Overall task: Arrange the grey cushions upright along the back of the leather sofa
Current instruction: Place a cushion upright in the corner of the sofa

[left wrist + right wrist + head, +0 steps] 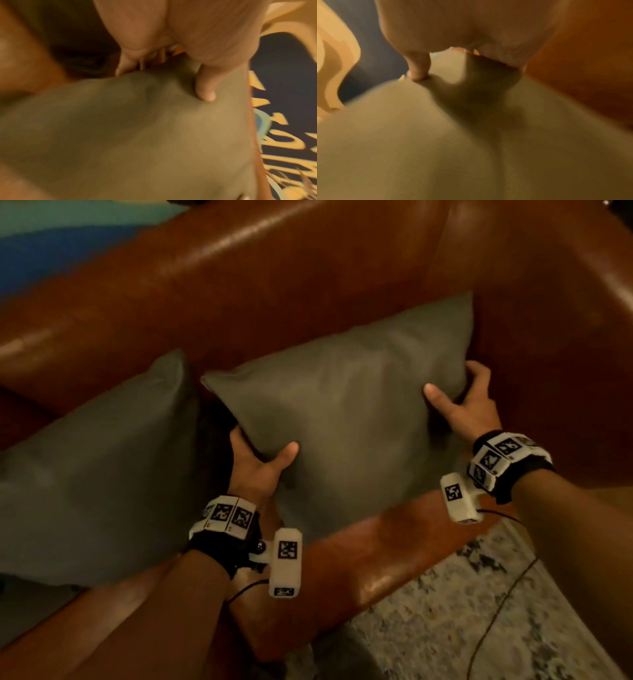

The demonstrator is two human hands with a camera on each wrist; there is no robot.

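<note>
1. Position: the held grey cushion (342, 412) stands tilted at the right end of the leather sofa (239, 278), its upper edge against the backrest and its right corner close to the armrest (548, 337).
2. Second cushion (89, 474): it leans against the backrest just to the left of the held one, with a dark gap between the two.
3. Left hand (255, 470): its grip is closed on the left edge of the held cushion, thumb on the front face, fingers hidden behind. The left wrist view shows the thumb dimpling the cover.
4. Right hand (469, 402): its grip is closed on the right edge, thumb on the front face, fingers wrapped round the side. The right wrist view shows one fingertip (418, 73) pressing into the fabric.
5. Handling: the cover dents under the thumbs, so the filling is judged soft and the cushion light. The smooth cover may slide in the hands.
6. Where to hold: take both side edges at mid-height, as here; a hold on one corner would likely let the body sag.
7. Risk: a soft cushion may slump forward on the smooth seat (394, 559) unless its base sits against the backrest.
8. Other items: a patterned rug (462, 611) with a thin cable (507, 594) on it lies in front of the sofa.
</note>
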